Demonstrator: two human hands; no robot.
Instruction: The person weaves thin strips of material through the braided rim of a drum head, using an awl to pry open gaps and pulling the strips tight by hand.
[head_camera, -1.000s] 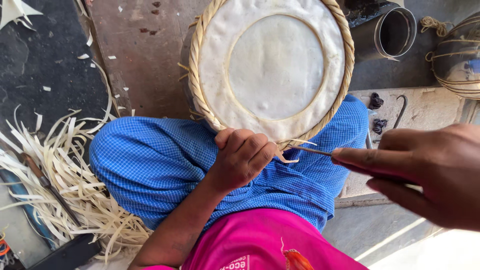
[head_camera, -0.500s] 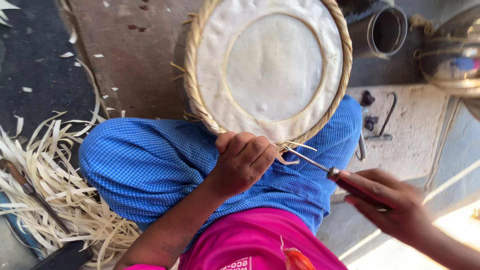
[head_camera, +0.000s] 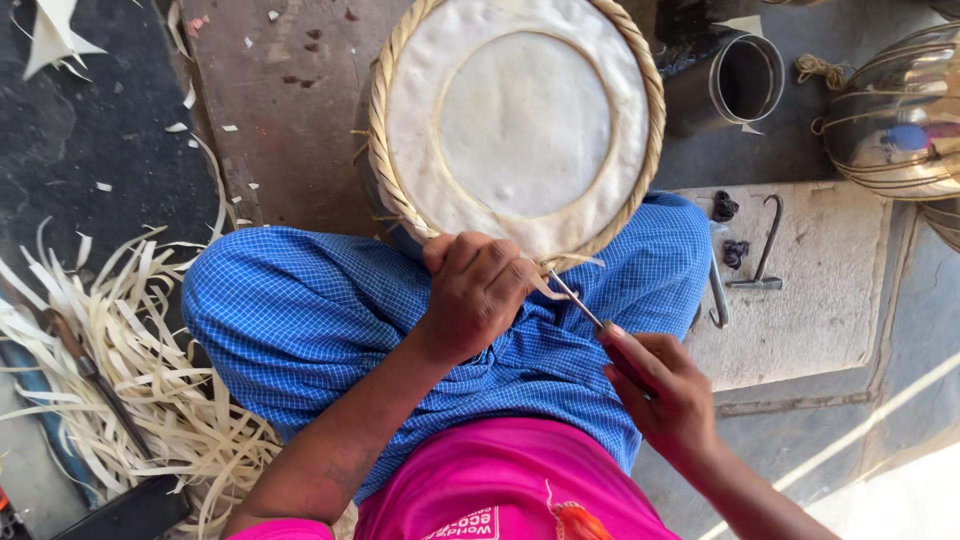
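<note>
Two hands work at the near edge of a round drum (head_camera: 520, 120) that rests on the person's lap, against the blue checked cloth (head_camera: 330, 320) over the legs. The drum has a pale skin top and a braided straw-coloured rim (head_camera: 385, 170) all the way around. The left hand (head_camera: 478, 290) is curled shut on the rim at the bottom, and it looks like it pinches a thin pale strip (head_camera: 560, 268) there, though the fingers hide most of it. The right hand (head_camera: 660, 385) is closed around the dark handle of a thin metal tool (head_camera: 578, 302), and the tool's tip touches the rim just beside the left hand. The step in hand seems to be poking the strip through the braid. The next move would need a careful push of the tip under the braid, while the left hand keeps the strip tight. A pile of pale strips (head_camera: 130, 370) lies on the floor to the left. A dark metal cup (head_camera: 745, 80) stands past the drum on the right, near a shiny round pot (head_camera: 895, 120). A metal hook (head_camera: 768, 245) lies on a stone slab (head_camera: 820, 310).
</note>
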